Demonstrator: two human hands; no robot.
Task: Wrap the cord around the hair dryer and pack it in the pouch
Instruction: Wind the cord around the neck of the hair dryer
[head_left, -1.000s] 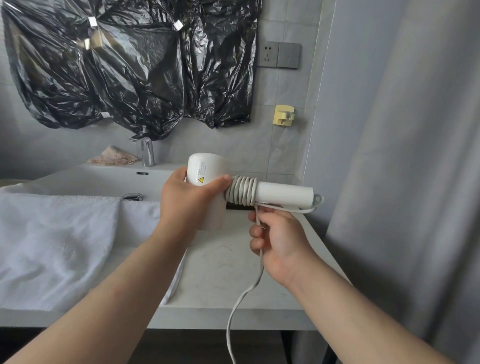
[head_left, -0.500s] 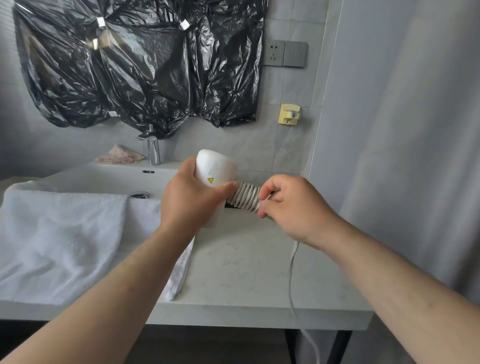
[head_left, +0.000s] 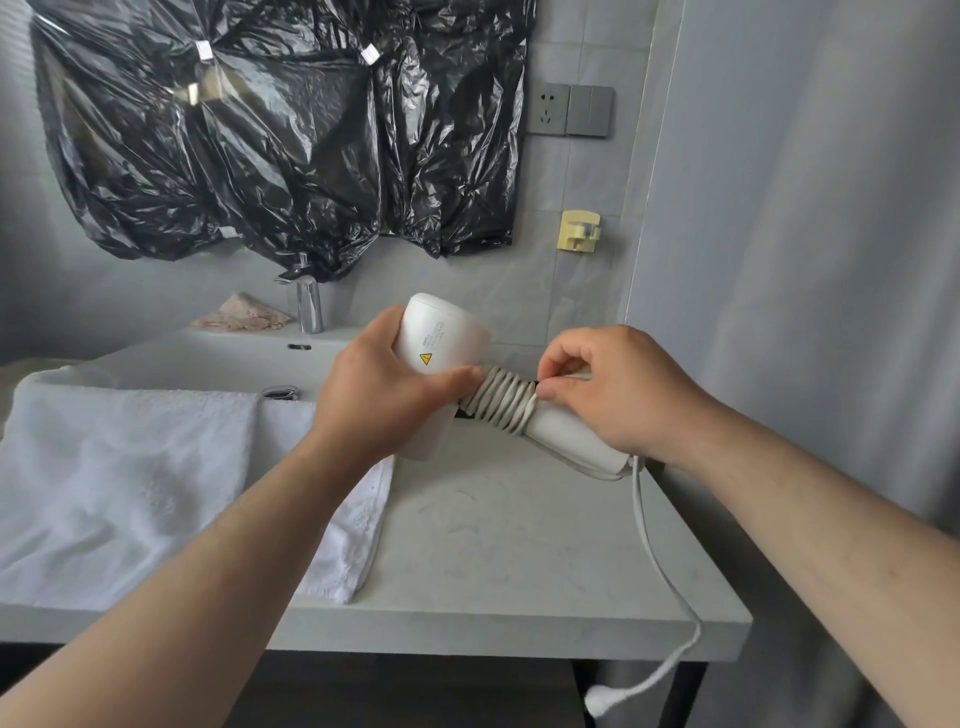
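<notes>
While the white plug (head_left: 598, 702) dangles nearest, below the table's (head_left: 519, 561) near edge, the loose cord (head_left: 645, 530) climbs from it past the table's right front corner to the butt of the hair dryer's handle (head_left: 571, 441), just under the right wrist. A white towel (head_left: 130, 493) lies spread over the left part of the table. Above the table's middle both hands hold the hair dryer (head_left: 441, 338). The left hand (head_left: 384, 400) has its grip wrapped around the barrel, thumb pressed by the first coil. The handle slants down to the right, its upper part bound in tight turns of cord. The right hand (head_left: 618, 395) rests over the handle, its grip narrowed to a thumb-and-forefinger pinch on the cord at the last turn. Farther back sits the sink (head_left: 208, 358) with a chrome faucet (head_left: 309, 306) and a crumpled pinkish cloth (head_left: 241, 317) to its left. On the far wall hang black plastic bags (head_left: 285, 140), a grey socket (head_left: 550, 109) and a yellow hook (head_left: 579, 231). A grey curtain (head_left: 805, 260) fills the right.
</notes>
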